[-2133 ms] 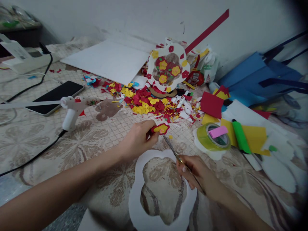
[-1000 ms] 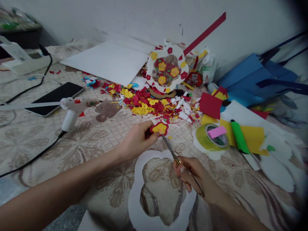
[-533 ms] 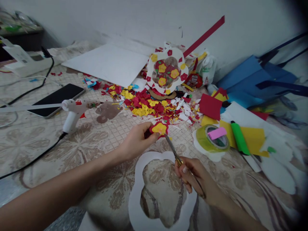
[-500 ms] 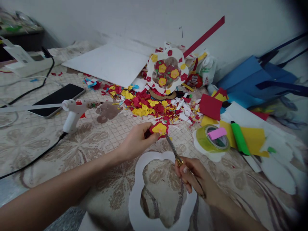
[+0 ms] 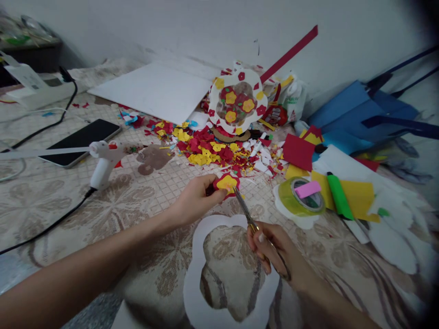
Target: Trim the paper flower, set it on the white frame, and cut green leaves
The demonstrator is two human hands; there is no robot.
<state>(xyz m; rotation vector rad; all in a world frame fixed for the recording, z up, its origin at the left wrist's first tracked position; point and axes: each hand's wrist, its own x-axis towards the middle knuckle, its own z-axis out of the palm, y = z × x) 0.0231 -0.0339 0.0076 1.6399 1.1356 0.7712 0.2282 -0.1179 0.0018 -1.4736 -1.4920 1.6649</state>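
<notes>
My left hand (image 5: 192,201) pinches a small paper flower (image 5: 227,183), red with a yellow centre, just above the patterned cloth. My right hand (image 5: 274,249) grips small scissors (image 5: 245,214), whose blades reach up to the flower's right edge. Under both hands lies a white flower-shaped paper ring (image 5: 206,274). Behind the flower spreads a pile of red and yellow paper scraps (image 5: 209,148). Further back a white flower frame decorated with red and yellow flowers (image 5: 236,101) stands upright.
A white glue gun (image 5: 103,160) with a black cord and a dark phone (image 5: 80,139) lie at the left. A tape roll (image 5: 300,198), a green marker (image 5: 338,195), red and yellow sheets (image 5: 360,194) and a blue bag (image 5: 363,114) fill the right. A white board (image 5: 151,89) leans at the back.
The scissor blades have crept further up along the flower's right edge. My left hand has turned the flower slightly. The view has shifted a little.
</notes>
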